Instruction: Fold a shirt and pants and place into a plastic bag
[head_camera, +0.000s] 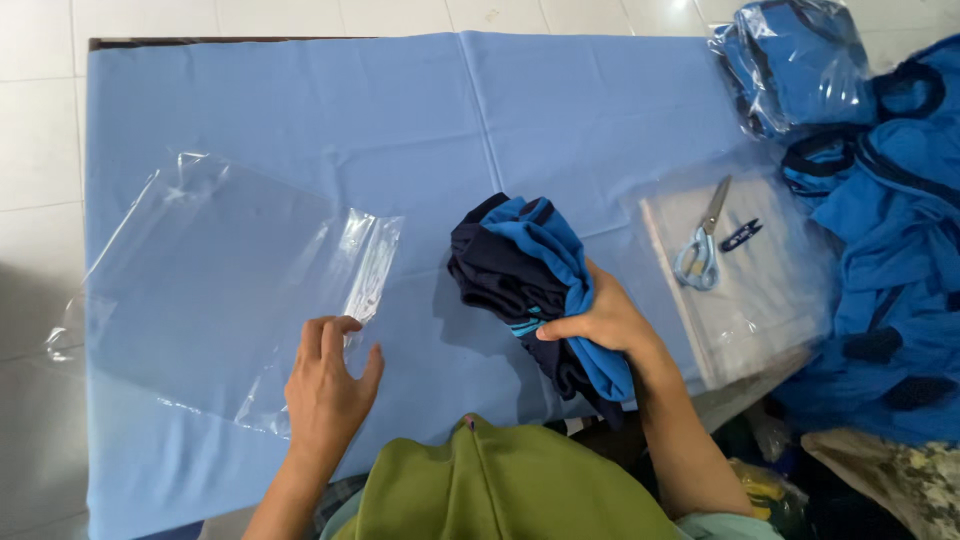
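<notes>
My right hand (605, 322) grips a folded blue and navy garment (520, 270), holding it just above the blue-covered table (560, 110). To its left a clear plastic bag (220, 280) lies flat on the cloth. My left hand (328, 385) rests with fingers spread on the near right corner of that bag, by its open end. The garment is to the right of the bag's opening, apart from it.
A stack of clear bags (770, 290) at the right carries scissors (703, 250) and a small dark clip (741, 235). A bagged blue garment (795, 60) sits at the far right corner. Loose blue garments (895, 250) pile beyond the table's right edge.
</notes>
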